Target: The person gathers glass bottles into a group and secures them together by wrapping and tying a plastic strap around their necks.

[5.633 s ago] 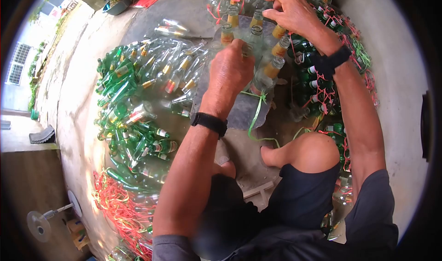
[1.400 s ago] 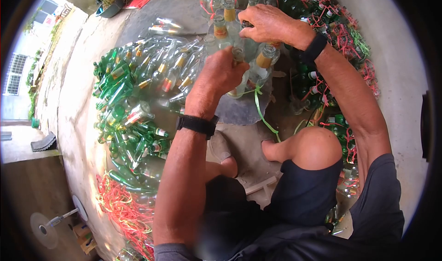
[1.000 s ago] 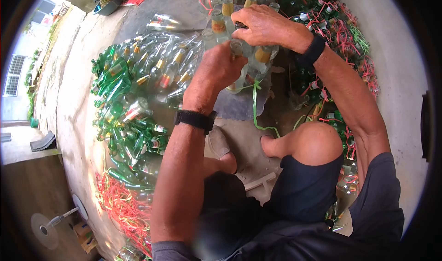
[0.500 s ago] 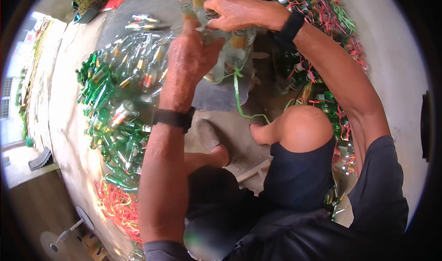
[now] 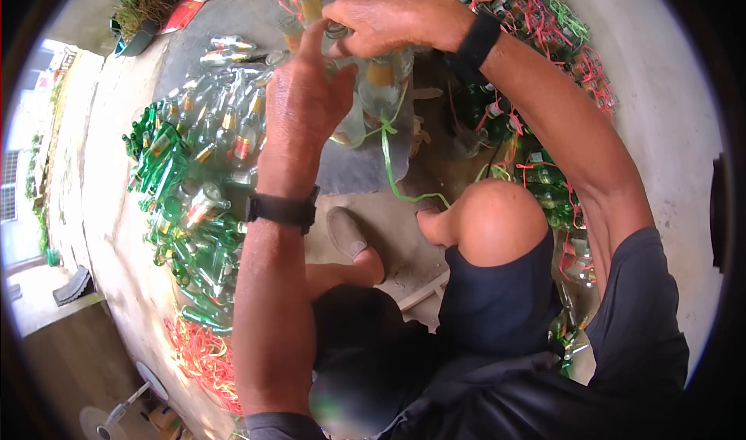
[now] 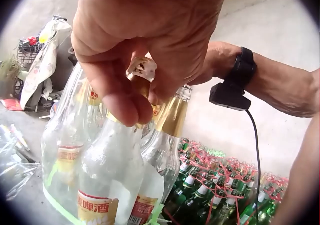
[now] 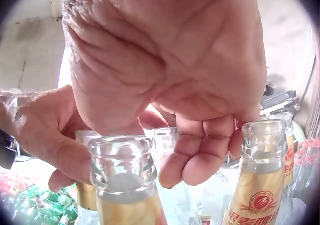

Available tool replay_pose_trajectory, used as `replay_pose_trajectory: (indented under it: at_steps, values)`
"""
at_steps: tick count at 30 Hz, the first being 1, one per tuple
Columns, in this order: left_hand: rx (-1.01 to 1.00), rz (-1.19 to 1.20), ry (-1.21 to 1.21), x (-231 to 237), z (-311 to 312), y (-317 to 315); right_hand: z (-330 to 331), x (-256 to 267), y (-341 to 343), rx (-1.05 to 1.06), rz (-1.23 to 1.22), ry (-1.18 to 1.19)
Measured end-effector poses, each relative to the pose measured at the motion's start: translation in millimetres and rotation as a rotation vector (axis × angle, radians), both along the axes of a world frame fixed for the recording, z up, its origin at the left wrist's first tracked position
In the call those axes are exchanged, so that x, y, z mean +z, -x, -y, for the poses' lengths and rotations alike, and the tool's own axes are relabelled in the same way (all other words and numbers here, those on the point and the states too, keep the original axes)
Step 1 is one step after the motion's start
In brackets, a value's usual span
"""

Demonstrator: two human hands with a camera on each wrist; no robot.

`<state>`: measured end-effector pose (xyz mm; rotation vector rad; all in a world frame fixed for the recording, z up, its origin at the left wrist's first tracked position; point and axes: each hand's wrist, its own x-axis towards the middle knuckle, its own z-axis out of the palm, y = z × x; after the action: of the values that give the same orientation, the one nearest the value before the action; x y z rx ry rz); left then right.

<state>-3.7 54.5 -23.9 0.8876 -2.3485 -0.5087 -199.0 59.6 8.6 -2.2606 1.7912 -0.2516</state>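
Note:
Clear glass bottles with gold neck labels stand upright together, tied round with green ribbon (image 5: pixel 386 127). My left hand (image 5: pixel 299 106) is at a near bottle; the left wrist view shows its fingers (image 6: pixel 120 104) curled round the neck, just below the mouth (image 6: pixel 141 67). In the head view its index finger points up and forward. My right hand (image 5: pixel 392 22) reaches over from the right, thumb and fingers about a bottle mouth (image 5: pixel 336 31). In the right wrist view its fingers (image 7: pixel 200 167) bend down between the necks, one bottle (image 7: pixel 124 170) in front.
Loose green bottles (image 5: pixel 159 160) and clear ones lie on the left. Red ribbons (image 5: pixel 203 362) are heaped lower left. Bundled green bottles (image 5: pixel 544 184) with red ties line the right side, by a wall (image 5: pixel 668 129). A grey slab (image 5: pixel 350 166) lies under the standing bottles.
Since about a second ago, both hands and the bottles have shifted left and up in the head view, as has the background. My left index finger has straightened forward; my right hand remains at a bottle mouth.

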Motion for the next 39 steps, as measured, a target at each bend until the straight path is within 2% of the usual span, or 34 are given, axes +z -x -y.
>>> replay_pose_trajectory:
  at_steps: [3,7,9,10,12,14,16,20,21,25,29,32,35,39]
  values:
    - [0.014,0.023,-0.040,-1.3,-1.2,2.9,0.7,-0.7,1.5,-0.068,-0.056,-0.048]
    - [0.026,0.056,-0.034,0.6,-1.9,3.9,-15.5,18.6,3.4,-0.051,-0.058,0.036]
    - [0.050,0.089,-0.046,0.0,-1.9,4.5,-29.7,21.1,12.5,-0.067,0.026,0.359]
    - [0.054,0.088,-0.044,0.2,-2.8,4.6,-40.1,24.4,17.6,-0.062,0.026,0.361]
    - [0.052,0.109,-0.038,1.7,-3.1,4.5,-66.4,31.8,28.9,-0.138,0.195,0.483]
    - [0.046,0.108,-0.046,3.3,-2.5,4.5,-103.3,30.0,33.5,-0.290,0.161,0.427]
    - [0.034,0.110,-0.061,3.8,-2.8,4.8,-131.2,2.5,49.2,-0.451,0.203,0.221]
    - [0.042,0.134,-0.017,-2.6,-0.9,7.0,-185.5,-71.6,69.4,-0.642,0.159,0.047]
    - [0.042,0.134,-0.005,-2.2,-0.7,6.9,-193.3,-75.6,70.2,-0.707,0.170,-0.118]
    - [0.054,0.162,-0.010,-0.7,-0.9,7.3,-223.6,-123.0,72.5,-0.781,0.027,-0.220]
    - [0.058,0.182,-0.029,-2.6,0.7,8.0,-240.0,-170.9,76.9,-0.718,-0.017,-0.207]
    - [0.040,0.177,-0.029,-4.5,3.2,7.1,-245.0,-206.7,76.5,-0.746,0.015,-0.182]
    - [0.057,0.199,-0.026,1.1,-0.3,8.1,-249.5,-225.7,72.9,-0.757,0.101,-0.050]
    - [0.058,0.181,0.031,1.1,-1.3,7.6,-247.7,-224.5,69.5,-0.799,0.071,-0.050]
